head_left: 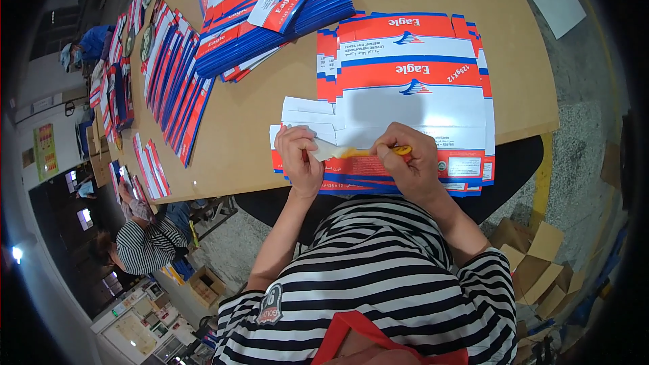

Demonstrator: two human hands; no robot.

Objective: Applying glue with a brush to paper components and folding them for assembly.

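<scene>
My right hand (414, 165) is closed around a slim yellow-handled brush (358, 153). The brush lies level, its pale head pointing left towards my other hand. My left hand (301, 161) is closed, fingers curled beside the brush head, over white flaps; whether it grips a flap or the pale tip, I cannot make out. Under both hands lie flat printed cartons (412, 111) in red, white and blue, overlapping in layers at the table's near edge. White carton flaps (309, 113) fan out just beyond my left hand.
A tall stack of folded cartons (291, 23) stands at the far left on the brown table (263, 122). Fanned rows of cartons (172, 81) lie further left. Another person in a striped shirt (145, 243) works at the left. Opened cardboard boxes (541, 263) sit on the floor at right.
</scene>
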